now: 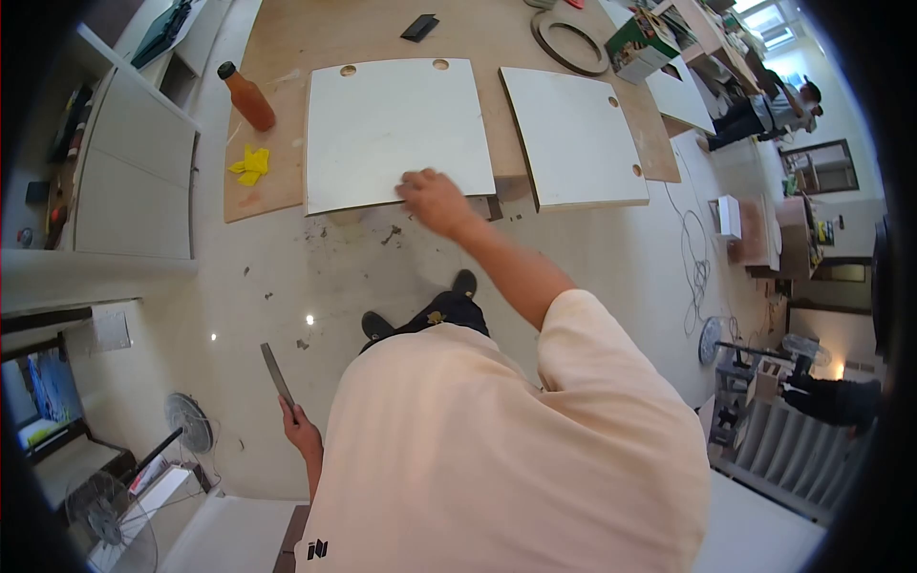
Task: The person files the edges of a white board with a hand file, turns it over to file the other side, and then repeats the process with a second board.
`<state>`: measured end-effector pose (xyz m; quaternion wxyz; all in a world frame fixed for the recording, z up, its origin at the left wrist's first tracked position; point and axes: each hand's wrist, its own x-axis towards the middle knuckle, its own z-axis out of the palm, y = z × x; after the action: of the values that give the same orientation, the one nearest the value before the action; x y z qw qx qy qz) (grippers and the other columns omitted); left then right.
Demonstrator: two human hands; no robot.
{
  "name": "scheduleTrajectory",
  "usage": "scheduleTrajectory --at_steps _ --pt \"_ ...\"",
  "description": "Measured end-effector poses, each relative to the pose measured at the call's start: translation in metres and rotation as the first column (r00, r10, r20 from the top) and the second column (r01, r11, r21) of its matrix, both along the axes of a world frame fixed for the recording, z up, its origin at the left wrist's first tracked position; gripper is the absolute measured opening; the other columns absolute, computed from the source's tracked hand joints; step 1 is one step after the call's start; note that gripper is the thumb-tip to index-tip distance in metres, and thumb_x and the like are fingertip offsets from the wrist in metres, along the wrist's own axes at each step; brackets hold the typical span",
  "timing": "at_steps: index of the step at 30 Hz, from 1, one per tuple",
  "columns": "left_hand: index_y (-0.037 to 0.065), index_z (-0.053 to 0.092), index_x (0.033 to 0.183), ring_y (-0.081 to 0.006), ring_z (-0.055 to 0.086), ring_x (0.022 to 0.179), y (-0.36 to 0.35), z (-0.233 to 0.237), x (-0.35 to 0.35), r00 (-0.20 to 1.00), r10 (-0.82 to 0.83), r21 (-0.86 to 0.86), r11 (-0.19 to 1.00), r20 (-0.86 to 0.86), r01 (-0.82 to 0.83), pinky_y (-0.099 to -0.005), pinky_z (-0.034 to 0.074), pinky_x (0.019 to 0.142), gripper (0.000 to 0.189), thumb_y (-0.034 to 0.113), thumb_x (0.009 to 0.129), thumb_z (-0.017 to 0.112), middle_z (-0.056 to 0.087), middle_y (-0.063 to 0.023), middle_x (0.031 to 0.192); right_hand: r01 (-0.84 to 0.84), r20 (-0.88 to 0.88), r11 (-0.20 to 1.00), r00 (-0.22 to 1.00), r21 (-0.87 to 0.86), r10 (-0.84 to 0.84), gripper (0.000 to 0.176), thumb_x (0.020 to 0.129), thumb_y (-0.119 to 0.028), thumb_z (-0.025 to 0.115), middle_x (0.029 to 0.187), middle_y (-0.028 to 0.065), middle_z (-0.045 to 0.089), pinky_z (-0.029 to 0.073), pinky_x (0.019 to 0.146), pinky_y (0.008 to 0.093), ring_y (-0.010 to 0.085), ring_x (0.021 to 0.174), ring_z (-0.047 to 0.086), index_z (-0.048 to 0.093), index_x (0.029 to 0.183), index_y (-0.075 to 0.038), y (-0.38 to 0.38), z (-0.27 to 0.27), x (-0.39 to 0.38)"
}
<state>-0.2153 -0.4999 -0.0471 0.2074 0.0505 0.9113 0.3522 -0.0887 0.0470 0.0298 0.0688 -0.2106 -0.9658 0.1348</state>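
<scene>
My right hand (435, 201) is at the near edge of a white panel (396, 129) with two round holes along its far side. Its fingers are curled together and slightly blurred; whatever they may hold is hidden. Down at my side, my left hand (304, 432) is closed around one end of a long, flat grey bar that looks like a file (277, 372). The bar points up and away from the hand, apart from the panel. To the right lies a second white panel (578, 138), also with two round holes.
Both panels lie on a brown wooden tabletop (277, 48). On it are an orange bottle (250, 100), a yellow cloth-like piece (251, 165), a dark flat piece (420, 28), a coiled band (573, 57) and a box (638, 48). Debris and cables (695, 258) lie on the floor.
</scene>
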Motion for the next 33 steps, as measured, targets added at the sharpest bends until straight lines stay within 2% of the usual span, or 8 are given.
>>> scheduleTrajectory --at_steps 3,6,9,12,15,24,30,33 --pt "0.009 0.046 0.151 -0.0193 0.055 0.087 -0.019 -0.021 -0.023 0.963 -0.095 0.118 0.985 -0.252 0.128 -0.0315 0.047 0.082 0.048 0.017 0.104 0.054 0.064 -0.0134 0.106 0.042 -0.044 0.981 0.998 -0.192 -0.051 0.032 0.085 -0.032 0.075 0.116 0.0043 0.061 0.049 0.095 0.0444 0.0298 0.114 0.057 0.071 0.111 -0.013 0.032 0.012 0.020" --pt "0.009 0.046 0.151 -0.0188 0.055 0.086 -0.014 -0.007 -0.037 0.987 -0.089 0.067 0.993 -0.130 0.098 -0.0305 0.047 0.082 0.048 0.017 0.104 0.055 0.064 -0.0124 0.104 0.295 0.109 0.867 0.955 -0.401 -0.274 0.035 0.084 -0.036 0.077 0.122 0.0032 0.060 0.048 0.096 0.0418 0.0283 0.115 0.057 0.073 0.111 -0.014 0.054 0.008 0.034" --pt "0.010 0.047 0.151 -0.0179 0.053 0.085 -0.006 -0.008 -0.043 0.978 -0.116 0.111 0.984 -0.172 0.136 -0.0298 0.046 0.080 0.048 0.017 0.104 0.055 0.064 -0.0111 0.101 0.156 0.022 0.988 0.988 0.007 -0.156 0.040 0.086 -0.035 0.075 0.134 0.0026 0.058 0.048 0.101 0.0393 0.0273 0.123 0.055 0.071 0.120 -0.017 0.049 0.022 0.062" --pt "0.010 0.046 0.151 -0.0167 0.053 0.086 0.012 0.001 -0.033 0.987 -0.052 0.185 0.979 -0.155 0.081 -0.0288 0.046 0.082 0.049 0.017 0.104 0.055 0.064 -0.0108 0.101 0.010 0.074 0.993 0.997 0.116 -0.018 0.046 0.087 -0.035 0.074 0.148 0.0038 0.050 0.045 0.109 0.0372 0.0278 0.132 0.050 0.066 0.129 -0.018 0.060 0.019 0.089" --pt "0.008 0.045 0.151 -0.0161 0.054 0.089 0.026 0.021 -0.023 0.996 0.014 0.033 0.999 0.090 -0.017 -0.0279 0.046 0.085 0.049 0.016 0.104 0.055 0.064 -0.0123 0.108 -0.036 0.156 0.999 0.987 -0.020 0.038 0.052 0.084 -0.026 0.077 0.154 0.0048 0.044 0.043 0.112 0.0373 0.0279 0.138 0.045 0.064 0.132 -0.014 0.077 0.024 0.096" --pt "0.005 0.045 0.150 -0.0166 0.057 0.099 0.027 0.000 0.004 0.999 -0.033 0.152 0.988 -0.010 0.034 -0.0254 0.044 0.089 0.049 0.014 0.103 0.056 0.067 -0.0157 0.121 -0.111 0.449 0.975 0.874 -0.193 0.188 0.062 0.077 -0.014 0.080 0.158 0.0046 0.040 0.042 0.114 0.0386 0.0288 0.139 0.043 0.061 0.136 -0.010 0.109 0.063 0.092" --pt "0.006 0.046 0.150 -0.0141 0.054 0.094 0.037 -0.021 0.011 0.996 0.071 0.153 0.985 0.051 -0.078 -0.0254 0.045 0.085 0.049 0.014 0.102 0.056 0.066 -0.0109 0.120 -0.218 0.383 0.974 0.896 -0.060 0.224 0.069 0.076 -0.023 0.081 0.158 0.0076 0.039 0.043 0.112 0.0382 0.0279 0.139 0.044 0.057 0.139 -0.010 0.112 0.052 0.090" --pt "0.006 0.045 0.150 -0.0124 0.051 0.089 0.069 0.004 0.023 0.999 0.038 0.136 0.990 -0.022 -0.035 -0.0245 0.045 0.081 0.050 0.013 0.102 0.056 0.066 -0.0088 0.118 -0.159 0.422 0.979 0.885 -0.124 0.197 0.069 0.077 -0.027 0.081 0.157 0.0070 0.040 0.041 0.113 0.0384 0.0281 0.138 0.045 0.057 0.140 -0.010 0.114 0.057 0.082"
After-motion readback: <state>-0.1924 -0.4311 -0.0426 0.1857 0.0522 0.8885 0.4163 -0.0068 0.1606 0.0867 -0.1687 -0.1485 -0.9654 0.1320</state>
